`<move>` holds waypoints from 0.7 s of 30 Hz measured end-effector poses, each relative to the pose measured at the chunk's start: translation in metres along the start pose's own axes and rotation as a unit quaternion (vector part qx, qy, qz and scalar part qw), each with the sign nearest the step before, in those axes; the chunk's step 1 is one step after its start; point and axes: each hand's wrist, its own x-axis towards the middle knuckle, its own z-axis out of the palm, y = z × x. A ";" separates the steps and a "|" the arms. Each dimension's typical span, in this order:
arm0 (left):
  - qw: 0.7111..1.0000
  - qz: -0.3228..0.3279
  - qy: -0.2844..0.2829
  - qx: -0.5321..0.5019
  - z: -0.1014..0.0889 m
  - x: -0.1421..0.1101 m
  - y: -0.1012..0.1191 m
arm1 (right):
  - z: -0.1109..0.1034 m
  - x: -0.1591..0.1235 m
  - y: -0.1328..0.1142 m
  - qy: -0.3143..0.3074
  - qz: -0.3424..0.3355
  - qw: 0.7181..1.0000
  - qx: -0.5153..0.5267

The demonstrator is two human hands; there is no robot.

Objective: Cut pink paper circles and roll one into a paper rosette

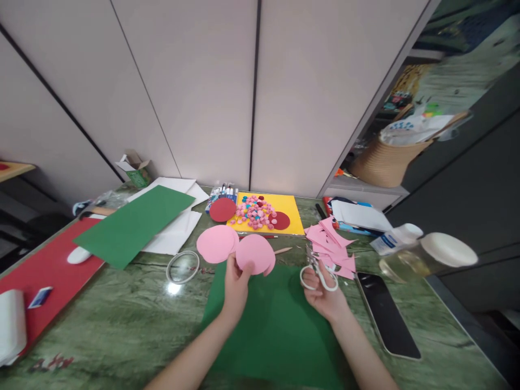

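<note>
My left hand [236, 280] is closed on a pink paper circle [255, 252], its thumb over the front; a second pink edge shows behind it. More pink paper circles [215, 245] lie overlapping just to the left. In my right hand [325, 295] is a pair of white-handled scissors [320, 275], with the blades pointing away from me. Beyond the blades lies a heap of pink paper scraps [331, 246]. Under both hands spreads a green paper sheet [276, 330]. A pencil [283, 250] rests between the hands, farther back.
Small pink and blue pieces [255, 211] are piled on a yellow sheet [292, 208] near red circles [222, 209]. A phone [388, 314], jar [426, 257] and white bottle [396, 238] stand or lie right. A ring [182, 267], green sheet [138, 225] and red sheet [57, 276] are left.
</note>
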 end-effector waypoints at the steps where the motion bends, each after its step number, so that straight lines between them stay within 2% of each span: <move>1: 1.000 -0.006 -0.003 -0.003 0.000 0.000 0.000 | 0.000 0.000 -0.001 -0.004 0.004 1.000 -0.014; 5: 1.000 -0.022 -0.003 0.011 -0.002 0.002 0.002 | 0.007 -0.003 0.004 -0.023 0.024 0.995 -0.095; 7: 0.999 -0.023 -0.002 0.024 -0.004 0.004 0.002 | 0.013 -0.005 0.009 -0.032 0.008 0.986 -0.164; 9: 0.999 -0.020 -0.006 0.036 -0.005 0.005 0.002 | 0.019 -0.007 0.013 -0.038 -0.037 0.965 -0.255; 12: 0.998 -0.026 -0.011 0.048 -0.005 0.005 0.002 | 0.024 -0.012 0.017 -0.064 -0.094 0.910 -0.399; 13: 0.998 -0.027 -0.012 0.051 -0.005 0.005 0.002 | 0.025 -0.014 0.018 -0.079 -0.094 0.887 -0.445; 18: 0.998 -0.006 -0.016 0.066 -0.003 0.004 0.002 | 0.033 -0.022 0.030 -0.162 0.028 0.784 -0.599; 21: 0.998 0.010 -0.009 0.056 -0.003 0.002 0.002 | 0.038 -0.025 0.039 -0.174 0.067 0.758 -0.625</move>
